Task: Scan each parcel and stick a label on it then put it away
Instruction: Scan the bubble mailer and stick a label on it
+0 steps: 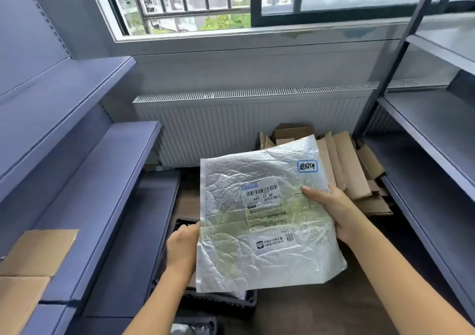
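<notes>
– When the head view looks down between the shelves, what do the hands hold?
– Both hold one parcel (267, 232), a crinkled silvery mailer bag, face up and tilted above a black crate (223, 301) on the floor.
– How does the right hand grip?
– The right hand (334, 208) pinches the parcel's right edge, thumb flat on top, fingers hidden underneath.
– And the left hand?
– The left hand (183, 244) clasps the left edge, knuckles up, its fingertips out of sight behind the bag.
– What is on the parcel?
– A white shipping label (264, 203) with a barcode sits mid-face; a small blue-bordered sticker (307, 166) sits near the far right corner.
– What is around it?
– Flattened cardboard (354, 173) lies beyond, by a white radiator (244, 129). Blue shelving (102, 180) stands left, grey shelving (424, 119) right.
</notes>
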Demonstrator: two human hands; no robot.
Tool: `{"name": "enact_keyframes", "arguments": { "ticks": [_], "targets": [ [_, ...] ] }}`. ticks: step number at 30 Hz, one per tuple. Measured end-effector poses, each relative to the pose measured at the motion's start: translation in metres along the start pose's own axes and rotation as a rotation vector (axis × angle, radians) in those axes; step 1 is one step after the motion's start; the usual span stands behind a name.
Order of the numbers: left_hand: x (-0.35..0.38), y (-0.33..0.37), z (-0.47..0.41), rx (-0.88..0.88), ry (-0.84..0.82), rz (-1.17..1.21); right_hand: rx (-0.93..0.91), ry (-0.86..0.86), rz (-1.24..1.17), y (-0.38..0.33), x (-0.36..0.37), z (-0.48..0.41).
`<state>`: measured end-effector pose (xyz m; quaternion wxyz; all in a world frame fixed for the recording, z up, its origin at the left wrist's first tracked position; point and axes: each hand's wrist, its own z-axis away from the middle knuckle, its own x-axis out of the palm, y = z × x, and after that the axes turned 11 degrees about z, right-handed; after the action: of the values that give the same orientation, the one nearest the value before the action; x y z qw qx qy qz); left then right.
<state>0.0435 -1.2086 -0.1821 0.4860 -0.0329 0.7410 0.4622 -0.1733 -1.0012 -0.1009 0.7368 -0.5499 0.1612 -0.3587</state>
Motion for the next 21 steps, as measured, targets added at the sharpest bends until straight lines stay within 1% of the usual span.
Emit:
{"name": "enact_keyframes", "arguments": {
  "ticks": [1,2,3,5,8,11,13,15,16,18,19,21],
  "targets": [
    [0.001,0.000,-0.005,0.015,-0.017,-0.083,0.007,-0.012,0.002,-0.004,-0.002,-0.011],
    [0.004,0.000,-0.009,0.054,0.002,-0.170,0.010,-0.024,0.010,-0.006,-0.005,-0.022],
    [0.009,-0.004,-0.014,0.046,0.004,-0.195,0.013,-0.045,0.024,-0.009,-0.007,-0.035],
    [0.016,-0.015,-0.023,-0.034,0.010,-0.213,0.019,-0.094,0.063,-0.014,-0.008,-0.061],
    [0.025,-0.023,-0.031,-0.134,0.068,-0.306,0.012,-0.194,0.118,-0.024,-0.005,-0.102],
    [0.028,-0.015,-0.037,-0.193,0.139,-0.332,0.009,-0.324,0.171,-0.040,0.002,-0.140],
    [0.032,-0.006,-0.039,-0.262,0.206,-0.420,0.005,-0.402,0.215,-0.051,0.008,-0.166],
    [0.032,0.005,-0.038,-0.383,0.242,-0.387,0.008,-0.471,0.263,-0.057,0.016,-0.187],
    [0.035,0.005,-0.035,-0.467,0.234,-0.373,0.015,-0.519,0.294,-0.058,0.021,-0.198],
    [0.038,0.009,-0.025,-0.569,0.247,-0.379,0.036,-0.614,0.338,-0.057,0.034,-0.214],
    [0.039,0.009,-0.018,-0.647,0.263,-0.333,0.054,-0.653,0.349,-0.056,0.041,-0.220],
    [0.042,0.006,-0.007,-0.805,0.352,-0.097,0.074,-0.700,0.368,-0.052,0.054,-0.227]
  ]
}}
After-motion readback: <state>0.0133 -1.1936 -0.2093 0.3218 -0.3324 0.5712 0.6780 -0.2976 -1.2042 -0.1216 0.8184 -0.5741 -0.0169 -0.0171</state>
